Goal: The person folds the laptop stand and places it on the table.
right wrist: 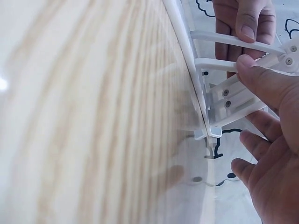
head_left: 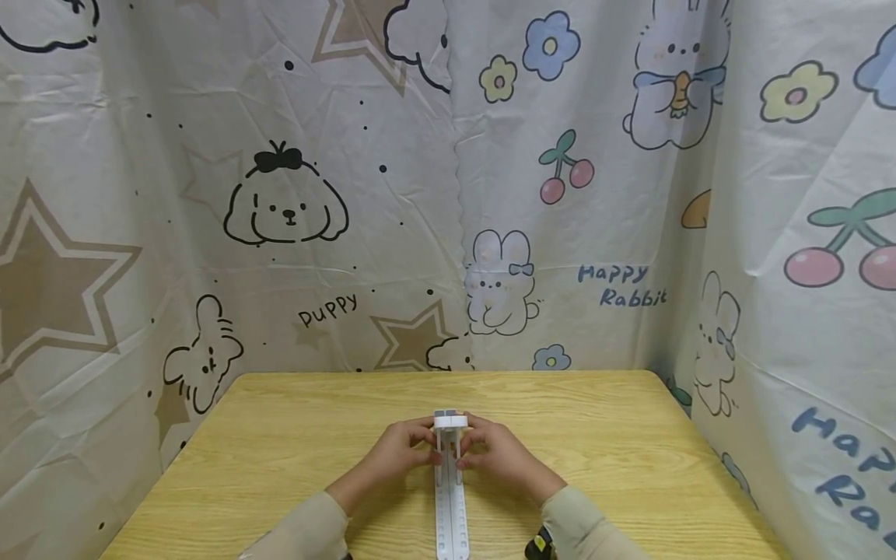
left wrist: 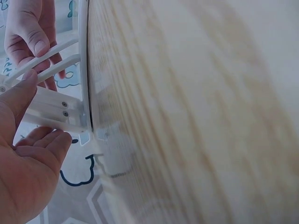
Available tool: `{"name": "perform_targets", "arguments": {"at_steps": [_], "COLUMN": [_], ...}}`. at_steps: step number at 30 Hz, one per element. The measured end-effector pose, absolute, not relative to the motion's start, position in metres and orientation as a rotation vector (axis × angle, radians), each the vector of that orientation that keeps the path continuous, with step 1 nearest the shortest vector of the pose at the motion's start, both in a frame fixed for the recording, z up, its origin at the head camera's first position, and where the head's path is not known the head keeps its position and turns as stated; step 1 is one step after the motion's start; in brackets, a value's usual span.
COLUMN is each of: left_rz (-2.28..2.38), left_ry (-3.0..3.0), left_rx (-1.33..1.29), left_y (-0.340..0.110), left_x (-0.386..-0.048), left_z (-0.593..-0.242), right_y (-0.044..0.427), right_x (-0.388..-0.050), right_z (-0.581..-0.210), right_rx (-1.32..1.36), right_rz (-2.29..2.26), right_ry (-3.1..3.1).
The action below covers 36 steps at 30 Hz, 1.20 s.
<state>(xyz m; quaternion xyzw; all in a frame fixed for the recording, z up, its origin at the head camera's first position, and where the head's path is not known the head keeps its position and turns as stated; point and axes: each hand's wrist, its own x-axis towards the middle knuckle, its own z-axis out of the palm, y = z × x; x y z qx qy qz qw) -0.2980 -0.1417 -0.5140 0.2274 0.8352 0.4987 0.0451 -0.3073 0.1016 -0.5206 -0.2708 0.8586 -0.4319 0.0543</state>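
Observation:
A white folding stand (head_left: pixel 451 517), probably a laptop stand, lies lengthwise on the table, with a row of notches along its rails and its raised end away from me. My left hand (head_left: pixel 404 449) grips that far end from the left, and my right hand (head_left: pixel 495 451) grips it from the right. In the left wrist view, the left thumb (left wrist: pixel 23 91) presses on a slim white strut (left wrist: pixel 58 67) while the fingers lie at the body's side. The right wrist view has the right thumb (right wrist: pixel 254 74) on the matching strut (right wrist: pixel 217 65). Screws show on the body.
Under the stand is a light wood-grain table (head_left: pixel 294 420). Near the front edge, by the right sleeve (head_left: pixel 588 525), sits a black and yellow object (head_left: pixel 539 544), partly hidden. Printed curtains (head_left: pixel 392 218) hang behind the table and at both sides.

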Motion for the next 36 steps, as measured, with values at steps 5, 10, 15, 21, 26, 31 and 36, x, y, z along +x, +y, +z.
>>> {"name": "perform_targets", "arguments": {"at_steps": [5, 10, 15, 21, 26, 31, 36], "left_rz": [1.573, 1.599, 1.630, 1.633, 1.606, 1.612, 1.649], "left_ry": [2.522, 2.500, 2.477, 2.468, 2.474, 2.453, 2.443], "left_rx": [0.683, 0.670, 0.649, 0.649, 0.671, 0.683, 0.672], "left_y": [-0.1419, -0.1424, -0.1430, -0.1425, -0.1431, -0.1432, -0.1417], "left_x": [-0.2981, -0.2990, -0.2984, -0.2981, -0.2972, -0.2956, -0.2943], "left_z": [-0.5131, -0.5145, -0.5153, -0.5143, -0.5139, -0.5135, -0.5125], "right_y": [0.1005, 0.0993, 0.0990, 0.0975, 0.0967, 0.0965, 0.0958], "right_x": [-0.3084, -0.3090, -0.3095, -0.3104, -0.3106, -0.3112, -0.3130], "right_z": [-0.5205, -0.5193, -0.5193, -0.5188, -0.5181, -0.5168, -0.5148], "right_rx": [-0.830, -0.828, -0.786, -0.762, -0.759, -0.759, -0.784], "right_rz": [-1.317, -1.309, -1.313, -1.346, -1.357, -1.364, -1.376], "right_ry": [2.632, 2.666, 2.665, 2.653, 2.652, 2.660, 2.672]}}
